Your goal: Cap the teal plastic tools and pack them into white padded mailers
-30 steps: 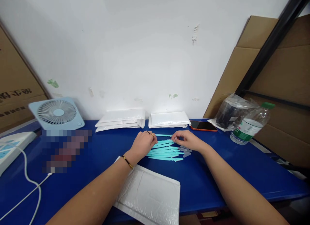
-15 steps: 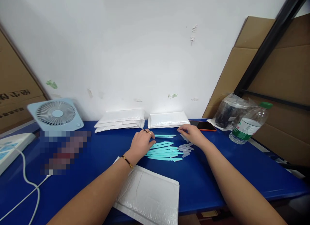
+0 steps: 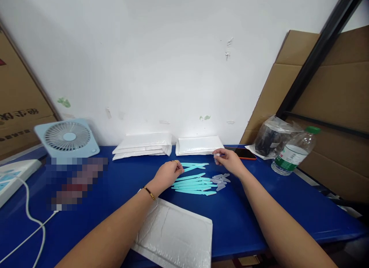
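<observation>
Reference point: the padded envelope (image 3: 178, 233), flat near the front edge of the blue surface (image 3: 245, 225). Your left hand (image 3: 167, 175) is beyond its far edge, thumb and fingers drawn together on the left end of one slanting turquoise stick (image 3: 189, 168); the fingers hide that end. The stick lies across a small far group (image 3: 198, 164). The main turquoise bundle (image 3: 193, 185) lies between that group and the envelope, not touching the envelope. Your right hand (image 3: 230, 161) is beyond the envelope and to its right, fingertips pinched on a small pale piece (image 3: 216, 158), largely covered. Clear pieces (image 3: 220, 181) lie loose beyond the envelope's right side, by the bundle's right ends.

Step in hand, my judgement: sorting sticks from clear pieces, one item to each hand. The next move likely calls for a gentle release on each side: lay the stick flat without dragging its neighbours, and set the pale piece among the loose ones.
</observation>
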`<state>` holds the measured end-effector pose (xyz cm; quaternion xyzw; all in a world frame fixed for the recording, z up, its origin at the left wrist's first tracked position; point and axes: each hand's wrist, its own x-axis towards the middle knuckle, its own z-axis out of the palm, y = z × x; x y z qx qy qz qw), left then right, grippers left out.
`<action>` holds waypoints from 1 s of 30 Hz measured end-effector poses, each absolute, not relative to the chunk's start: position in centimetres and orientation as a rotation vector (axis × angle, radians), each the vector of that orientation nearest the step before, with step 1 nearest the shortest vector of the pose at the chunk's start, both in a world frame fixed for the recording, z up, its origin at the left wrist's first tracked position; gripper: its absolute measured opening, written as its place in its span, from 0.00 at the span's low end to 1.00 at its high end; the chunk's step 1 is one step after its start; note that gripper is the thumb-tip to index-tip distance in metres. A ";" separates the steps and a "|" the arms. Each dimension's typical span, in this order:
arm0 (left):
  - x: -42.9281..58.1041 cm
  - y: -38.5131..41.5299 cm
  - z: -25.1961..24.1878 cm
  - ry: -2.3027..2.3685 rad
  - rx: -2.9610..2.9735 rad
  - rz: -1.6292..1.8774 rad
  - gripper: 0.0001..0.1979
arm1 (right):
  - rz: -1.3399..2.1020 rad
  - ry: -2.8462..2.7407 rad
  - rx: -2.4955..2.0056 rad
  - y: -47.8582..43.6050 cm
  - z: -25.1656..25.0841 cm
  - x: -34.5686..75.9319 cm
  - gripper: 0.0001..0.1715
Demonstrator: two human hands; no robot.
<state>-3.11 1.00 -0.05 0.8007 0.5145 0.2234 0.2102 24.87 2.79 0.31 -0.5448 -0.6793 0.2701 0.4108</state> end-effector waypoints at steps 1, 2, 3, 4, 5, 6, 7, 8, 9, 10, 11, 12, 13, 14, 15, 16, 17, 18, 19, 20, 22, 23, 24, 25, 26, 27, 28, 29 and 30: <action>-3.1 1.0 0.0 1.420 2.197 0.641 0.12 | 0.808 -1.599 -1.279 2.6 0.4 24.6 0.14; -3.1 1.1 0.0 1.410 2.173 0.655 0.12 | 0.919 -1.501 -1.196 2.4 0.5 24.4 0.15; -3.1 1.1 0.0 1.405 2.152 0.667 0.13 | 1.003 -1.424 -1.132 2.2 0.6 24.1 0.17; -3.1 1.1 0.0 1.402 2.134 0.677 0.14 | 1.061 -1.374 -1.092 2.0 0.7 23.8 0.18; -3.1 1.1 0.1 1.399 2.118 0.680 0.14 | 1.101 -1.351 -1.070 1.8 0.8 23.5 0.18; -3.1 1.1 0.2 1.398 2.105 0.684 0.14 | 1.126 -1.345 -1.061 1.7 0.8 23.2 0.18; -3.1 1.0 0.2 1.397 2.094 0.685 0.14 | 1.142 -1.349 -1.057 1.6 0.8 22.9 0.18; -3.1 1.0 0.3 1.397 2.087 0.686 0.14 | 1.152 -1.359 -1.053 1.5 0.8 22.7 0.18; -3.1 1.0 0.4 1.399 2.083 0.686 0.14 | 1.158 -1.369 -1.049 1.5 0.8 22.6 0.18; -3.1 1.0 0.4 1.398 2.080 0.685 0.14 | 1.162 -1.375 -1.045 1.5 0.8 22.4 0.17; -3.1 1.0 0.4 1.397 2.079 0.683 0.14 | 1.165 -1.380 -1.042 1.5 0.8 22.3 0.17; -3.1 1.0 0.4 1.396 2.080 0.685 0.14 | 1.167 -1.382 -1.041 1.4 0.7 22.1 0.17; -3.0 1.1 0.3 1.394 2.083 0.686 0.14 | 1.172 -1.386 -1.041 1.4 0.7 22.0 0.17; -3.0 1.2 0.2 1.390 2.089 0.690 0.14 | 1.176 -1.392 -1.044 1.3 0.7 21.7 0.18; -2.9 1.2 0.1 1.384 2.097 0.692 0.14 | 1.182 -1.406 -1.046 1.3 0.6 21.5 0.18; -2.9 1.3 0.1 1.379 2.106 0.689 0.14 | 1.186 -1.428 -1.047 1.2 0.5 21.3 0.18; -2.9 1.3 0.0 1.377 2.115 0.680 0.14 | 1.185 -1.459 -1.049 1.2 0.5 21.0 0.18; -2.8 1.3 -0.1 1.380 2.122 0.672 0.14 | 1.179 -1.496 -1.056 1.2 0.4 20.9 0.18; -2.8 1.3 -0.1 1.389 2.133 0.675 0.14 | 1.160 -1.533 -1.078 1.3 0.4 20.8 0.18; -2.9 1.3 -0.1 1.404 2.153 0.696 0.13 | 1.119 -1.565 -1.120 1.4 0.4 21.0 0.18; -3.0 1.2 0.0 1.433 2.223 0.753 0.13 | 0.937 -1.622 -1.278 1.8 0.7 21.9 0.19; -3.1 1.1 0.0 1.431 2.268 0.760 0.13 | 0.799 -1.655 -1.377 2.0 0.8 22.7 0.18; -3.1 1.1 0.0 1.412 2.313 0.733 0.13 | 0.642 -1.690 -1.475 2.2 1.0 23.7 0.17; -3.2 1.0 0.1 1.386 2.350 0.677 0.12 | 0.482 -1.729 -1.565 2.4 1.2 24.9 0.15; -3.3 1.0 0.1 1.358 2.373 0.609 0.12 | 0.349 -1.772 -1.645 2.6 1.4 26.2 0.13; -3.4 1.0 0.1 1.337 2.388 0.541 0.11 | 0.245 -1.807 -1.727 2.7 1.5 27.5 0.11; -3.4 1.0 0.1 1.328 2.404 0.488 0.09 | 0.178 -1.839 -1.815 2.7 1.5 28.7 0.10; -3.4 0.9 0.2 1.332 2.424 0.450 0.08 | 0.142 -1.870 -1.910 2.7 1.4 29.8 0.09; -3.3 0.9 0.3 1.343 2.452 0.425 0.07 | 0.127 -1.897 -2.003 2.7 1.3 30.7 0.08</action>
